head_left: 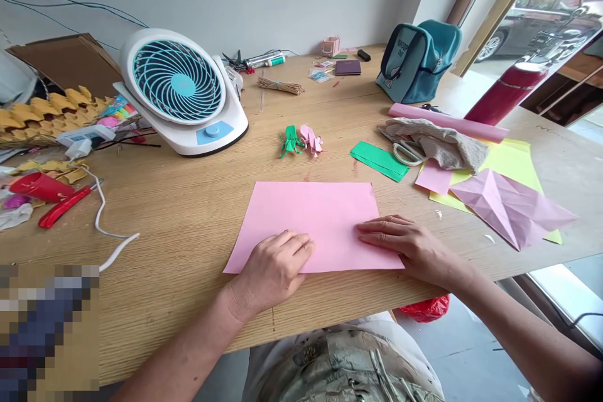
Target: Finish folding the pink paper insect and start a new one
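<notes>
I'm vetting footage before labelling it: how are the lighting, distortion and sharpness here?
Head view: daylight seems to enter from the right, paling the tabletop there; wide-angle stretching enlarges the forearms toward the lower corners; coarse pixel blocks hide the lower-left corner; the left hand, right hand and pink sheet look fairly sharp, without obvious motion blur.

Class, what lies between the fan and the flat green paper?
A green paper figure and a pink paper figure; the head view shows them.
</notes>
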`<state>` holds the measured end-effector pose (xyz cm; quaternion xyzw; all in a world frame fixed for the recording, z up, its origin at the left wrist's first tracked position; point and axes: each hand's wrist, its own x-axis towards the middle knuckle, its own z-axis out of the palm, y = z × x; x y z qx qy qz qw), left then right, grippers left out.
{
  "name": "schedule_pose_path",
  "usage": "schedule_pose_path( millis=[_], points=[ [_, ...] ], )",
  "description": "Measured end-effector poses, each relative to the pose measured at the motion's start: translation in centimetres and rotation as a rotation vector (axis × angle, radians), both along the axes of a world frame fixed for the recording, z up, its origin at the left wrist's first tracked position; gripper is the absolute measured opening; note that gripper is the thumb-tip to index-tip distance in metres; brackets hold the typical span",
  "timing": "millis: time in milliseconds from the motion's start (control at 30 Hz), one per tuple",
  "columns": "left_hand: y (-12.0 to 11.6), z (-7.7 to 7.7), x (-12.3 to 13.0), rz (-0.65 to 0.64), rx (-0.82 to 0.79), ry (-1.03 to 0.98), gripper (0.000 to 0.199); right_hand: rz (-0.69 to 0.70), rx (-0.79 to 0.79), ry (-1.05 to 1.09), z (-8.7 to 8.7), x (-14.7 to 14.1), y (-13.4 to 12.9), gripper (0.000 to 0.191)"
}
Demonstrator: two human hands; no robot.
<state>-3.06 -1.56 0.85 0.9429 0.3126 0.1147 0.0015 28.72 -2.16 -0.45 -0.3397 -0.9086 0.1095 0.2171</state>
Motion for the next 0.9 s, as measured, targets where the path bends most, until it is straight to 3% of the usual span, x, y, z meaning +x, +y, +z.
schedule_pose_path(
  millis=[233,467,667,833,900],
  points=[
    [1.1,0.8,-3.2,0.117,-0.272,0.127,0.074,-0.012,-0.070,0.028,-0.2,1.2,0.1,0.054],
    [1.5,1.1,-5.8,0.115,-0.426,0.113,0.068,-0.016,-0.115,0.102,-0.3,1.5,0.2,0.050],
    [1.7,1.2,-5.1,0.133,-0.366,0.106,0.062,0.062,-0.021,0.105,0.0,1.0,0.2,0.047],
    [0.9,1.3,-3.4,0.227,-0.148,0.095,0.064,0.140,0.122,0.132,0.1,0.4,-0.5,0.037],
    [0.1,1.2,-2.1,0.144,-0.114,0.060,0.066,0.173,0.165,0.124,0.3,-0.1,-0.8,0.035]
  ],
)
